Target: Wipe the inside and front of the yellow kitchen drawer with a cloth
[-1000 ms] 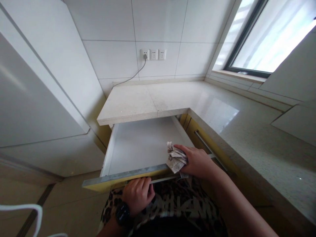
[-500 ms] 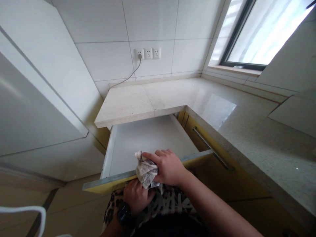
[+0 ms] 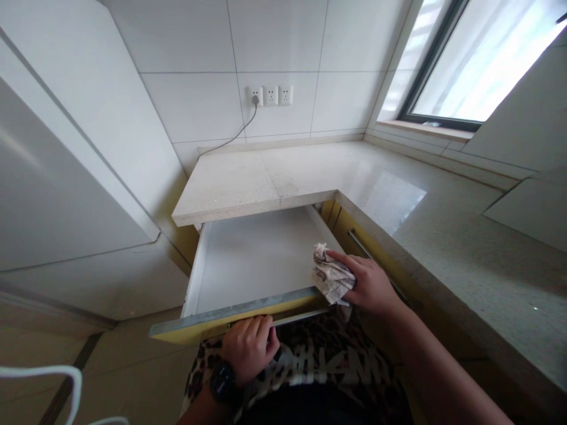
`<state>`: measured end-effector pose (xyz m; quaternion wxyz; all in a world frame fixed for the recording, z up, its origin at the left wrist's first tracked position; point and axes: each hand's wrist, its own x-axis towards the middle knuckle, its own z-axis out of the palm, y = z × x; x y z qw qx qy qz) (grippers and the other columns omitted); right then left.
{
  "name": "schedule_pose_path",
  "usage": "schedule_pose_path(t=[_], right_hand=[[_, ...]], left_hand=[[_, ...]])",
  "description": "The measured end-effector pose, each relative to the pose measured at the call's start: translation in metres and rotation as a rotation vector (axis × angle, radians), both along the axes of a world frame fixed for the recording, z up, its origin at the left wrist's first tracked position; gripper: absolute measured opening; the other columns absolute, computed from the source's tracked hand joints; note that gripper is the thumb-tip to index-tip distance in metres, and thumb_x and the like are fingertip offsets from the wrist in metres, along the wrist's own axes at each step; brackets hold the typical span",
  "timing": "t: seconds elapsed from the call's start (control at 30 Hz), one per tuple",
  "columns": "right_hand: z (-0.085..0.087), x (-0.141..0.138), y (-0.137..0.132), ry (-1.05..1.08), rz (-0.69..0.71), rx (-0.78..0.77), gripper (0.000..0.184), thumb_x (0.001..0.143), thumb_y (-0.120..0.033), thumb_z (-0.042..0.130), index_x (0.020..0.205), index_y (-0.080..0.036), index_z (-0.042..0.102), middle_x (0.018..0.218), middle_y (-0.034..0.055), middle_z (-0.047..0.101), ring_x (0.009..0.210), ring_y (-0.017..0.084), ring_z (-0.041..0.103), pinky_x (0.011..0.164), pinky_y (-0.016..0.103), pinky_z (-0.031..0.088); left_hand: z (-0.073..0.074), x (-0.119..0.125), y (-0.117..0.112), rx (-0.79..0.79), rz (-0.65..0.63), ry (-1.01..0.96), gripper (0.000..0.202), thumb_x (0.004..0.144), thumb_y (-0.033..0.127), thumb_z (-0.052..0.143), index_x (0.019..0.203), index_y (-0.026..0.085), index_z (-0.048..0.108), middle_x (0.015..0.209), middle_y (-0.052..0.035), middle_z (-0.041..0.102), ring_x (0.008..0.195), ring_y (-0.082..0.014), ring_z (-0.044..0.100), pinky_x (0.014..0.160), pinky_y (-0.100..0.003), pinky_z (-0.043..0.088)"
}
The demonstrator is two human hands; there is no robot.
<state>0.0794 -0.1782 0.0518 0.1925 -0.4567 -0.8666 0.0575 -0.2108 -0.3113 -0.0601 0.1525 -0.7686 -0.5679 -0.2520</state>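
Nearest my viewpoint, I find a dark watch [image 3: 222, 381] on the left wrist, behind the left hand [image 3: 250, 348]. The fingers of that hand are curled over the bar handle [image 3: 301, 317], their tips hidden from me; I judge the hold serves to steady the pulled-out drawer [image 3: 221, 310]. Directly above those fingers runs the drawer's grey top edge, over a yellow front. To their right and farther out, the right hand [image 3: 374, 286] grips a crumpled, stained cloth [image 3: 332, 277], which bunches ahead of the fingers and lies across the right-hand part of that edge. I consider it folded up so that it can lap both faces of the panel, though I cannot confirm contact on the hidden side. Left of the right fingers, the drawer's pale floor shows bare. Just beyond their right side, a metal cabinet handle [image 3: 361, 242] is partly covered by the hand. Farther ahead of both hands, the worktop [image 3: 230, 183] overhangs the drawer's rear. Farthest off, well apart from the fingers, I record three wall sockets [image 3: 270, 95], the left one carrying a plugged grey cord [image 3: 237, 136].
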Motion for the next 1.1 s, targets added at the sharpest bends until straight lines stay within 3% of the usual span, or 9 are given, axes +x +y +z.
schedule_pose_path(t=[0.13,0.3,0.63,0.87,1.1], right_hand=[[-0.002,0.013,0.005,-0.027,-0.075,0.028,0.067,0.079,-0.041,0.064,0.144,-0.026,0.051,0.121,0.0086,0.07,0.101,0.027,0.066,0.09,0.038,0.047],[-0.004,0.0,0.0,-0.013,-0.092,0.056,0.068,0.076,-0.043,0.067,0.141,-0.027,0.054,0.118,0.0082,0.071,0.101,0.028,0.066,0.091,0.04,0.044],[0.001,-0.056,-0.023,0.0,-0.013,0.011,0.069,0.075,-0.045,0.069,0.14,-0.027,0.053,0.105,0.0087,0.071,0.097,0.028,0.062,0.086,0.038,0.037],[0.003,-0.107,-0.043,-0.046,0.081,0.02,0.075,0.076,-0.059,0.067,0.143,-0.03,0.049,0.098,0.0075,0.067,0.091,0.027,0.058,0.081,0.038,0.031],[0.0,-0.112,-0.044,-0.03,0.153,0.025,0.08,0.075,-0.063,0.066,0.146,-0.031,0.045,0.096,0.0057,0.066,0.09,0.026,0.057,0.08,0.037,0.031]], left_hand=[[-0.001,0.001,0.0,0.01,0.011,-0.011,0.006,0.087,0.024,0.058,0.09,0.025,0.063,0.073,0.0016,0.065,0.066,-0.0194,0.059,0.063,-0.038,0.039],[0.0,0.001,0.0,0.01,0.012,-0.008,0.008,0.086,0.023,0.058,0.092,0.024,0.064,0.075,0.001,0.066,0.068,-0.0194,0.06,0.064,-0.038,0.04],[-0.002,0.0,0.0,0.006,0.016,0.011,0.01,0.085,0.023,0.059,0.092,0.024,0.065,0.074,0.0,0.066,0.068,-0.0196,0.061,0.065,-0.037,0.041],[-0.006,-0.002,-0.001,0.028,0.05,0.056,0.005,0.077,0.025,0.064,0.073,0.023,0.064,0.066,-0.0025,0.061,0.064,-0.0228,0.059,0.059,-0.038,0.042],[-0.012,-0.004,-0.001,0.052,0.055,0.055,0.005,0.072,0.026,0.066,0.07,0.023,0.064,0.065,-0.0043,0.063,0.064,-0.0231,0.059,0.059,-0.037,0.042]])
